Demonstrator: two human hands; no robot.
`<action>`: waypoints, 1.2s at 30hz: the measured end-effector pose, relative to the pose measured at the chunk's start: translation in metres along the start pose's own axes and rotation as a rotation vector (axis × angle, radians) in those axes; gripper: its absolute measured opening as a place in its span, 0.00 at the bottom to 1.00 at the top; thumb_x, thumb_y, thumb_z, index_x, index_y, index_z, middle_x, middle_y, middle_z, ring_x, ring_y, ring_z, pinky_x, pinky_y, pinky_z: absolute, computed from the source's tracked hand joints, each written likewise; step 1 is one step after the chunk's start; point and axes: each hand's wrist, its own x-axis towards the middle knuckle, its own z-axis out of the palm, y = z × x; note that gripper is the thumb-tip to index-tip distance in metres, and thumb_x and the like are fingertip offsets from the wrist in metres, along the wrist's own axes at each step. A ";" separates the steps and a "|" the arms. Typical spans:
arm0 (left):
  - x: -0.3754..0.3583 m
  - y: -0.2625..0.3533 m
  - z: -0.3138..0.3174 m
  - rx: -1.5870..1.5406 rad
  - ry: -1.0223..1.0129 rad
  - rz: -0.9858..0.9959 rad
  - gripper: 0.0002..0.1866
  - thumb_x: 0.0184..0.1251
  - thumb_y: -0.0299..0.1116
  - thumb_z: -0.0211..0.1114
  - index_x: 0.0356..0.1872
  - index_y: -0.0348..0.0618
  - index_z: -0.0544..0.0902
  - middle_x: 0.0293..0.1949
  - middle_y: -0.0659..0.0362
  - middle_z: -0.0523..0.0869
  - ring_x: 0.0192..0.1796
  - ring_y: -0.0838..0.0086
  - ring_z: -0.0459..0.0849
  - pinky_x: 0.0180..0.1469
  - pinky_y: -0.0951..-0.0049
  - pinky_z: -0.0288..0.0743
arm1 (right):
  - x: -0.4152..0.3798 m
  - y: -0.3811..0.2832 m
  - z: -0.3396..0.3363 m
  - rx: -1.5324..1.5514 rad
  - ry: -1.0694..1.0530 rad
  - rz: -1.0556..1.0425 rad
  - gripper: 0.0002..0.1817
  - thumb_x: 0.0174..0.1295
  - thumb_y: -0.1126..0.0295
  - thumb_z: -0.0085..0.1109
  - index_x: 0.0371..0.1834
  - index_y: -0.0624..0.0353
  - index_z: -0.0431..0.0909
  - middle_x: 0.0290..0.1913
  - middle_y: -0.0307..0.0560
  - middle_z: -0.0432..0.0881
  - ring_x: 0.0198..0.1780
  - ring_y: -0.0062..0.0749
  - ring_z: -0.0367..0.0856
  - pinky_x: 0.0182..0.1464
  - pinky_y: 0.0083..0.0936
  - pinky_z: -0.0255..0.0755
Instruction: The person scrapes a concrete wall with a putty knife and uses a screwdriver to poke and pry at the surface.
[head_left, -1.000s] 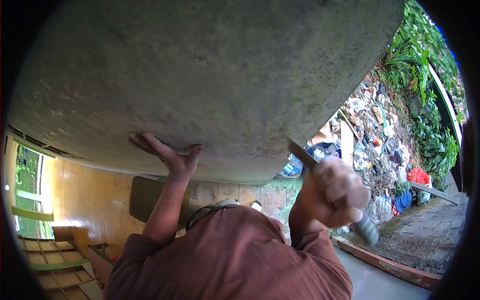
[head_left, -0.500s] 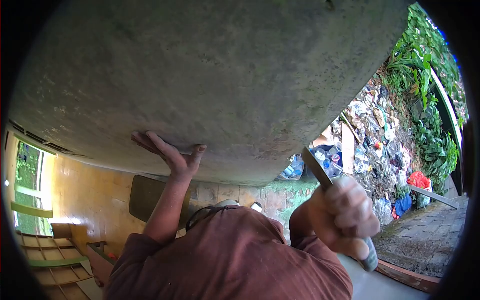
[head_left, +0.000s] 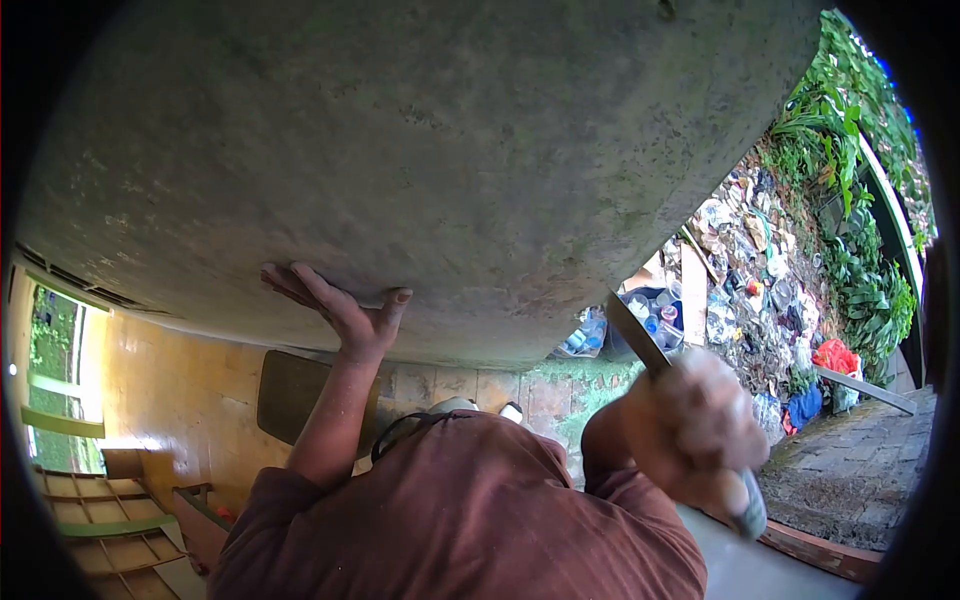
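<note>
A large grey, stained wall [head_left: 450,180] fills the upper part of the view. Against its lower left part rests my left hand [head_left: 345,312], fingers spread, holding nothing. My right hand [head_left: 700,425] is wrapped round the handle of a flat-bladed tool [head_left: 640,333], at the right. The metal blade points up and left, its tip close to the wall's lower right edge. The end of the handle shows below my fist, which is blurred.
Beyond the wall's right edge lie heaped rubbish [head_left: 750,270] and a dark bin [head_left: 655,310] of bottles. Green plants [head_left: 870,270] stand farther right. A dark mat [head_left: 290,395] lies on the tiled floor [head_left: 190,380] at the left. Wooden shelving [head_left: 110,510] is at the lower left.
My right hand has shifted slightly right with the tool in it and is more blurred. My left hand has stayed in place on the wall.
</note>
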 end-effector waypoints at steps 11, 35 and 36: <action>0.000 0.000 -0.002 0.003 0.007 0.021 0.63 0.53 0.74 0.56 0.75 0.42 0.34 0.73 0.37 0.28 0.75 0.42 0.23 0.67 0.31 0.20 | -0.002 -0.002 0.001 -0.092 -0.042 0.049 0.19 0.70 0.55 0.50 0.23 0.48 0.62 0.16 0.28 0.59 0.14 0.14 0.52 0.18 0.17 0.47; -0.001 0.000 0.002 -0.026 0.022 -0.007 0.62 0.55 0.73 0.57 0.74 0.38 0.35 0.73 0.36 0.28 0.75 0.41 0.24 0.67 0.31 0.21 | 0.006 -0.006 0.004 0.000 0.033 -0.075 0.20 0.69 0.54 0.53 0.24 0.52 0.63 0.14 0.29 0.59 0.12 0.16 0.53 0.14 0.18 0.46; 0.001 0.002 0.001 -0.015 0.025 0.005 0.62 0.55 0.73 0.57 0.74 0.38 0.35 0.73 0.35 0.29 0.75 0.41 0.24 0.67 0.31 0.21 | 0.006 -0.008 0.005 0.035 0.052 -0.088 0.21 0.69 0.53 0.53 0.23 0.52 0.63 0.14 0.29 0.59 0.12 0.16 0.53 0.14 0.18 0.46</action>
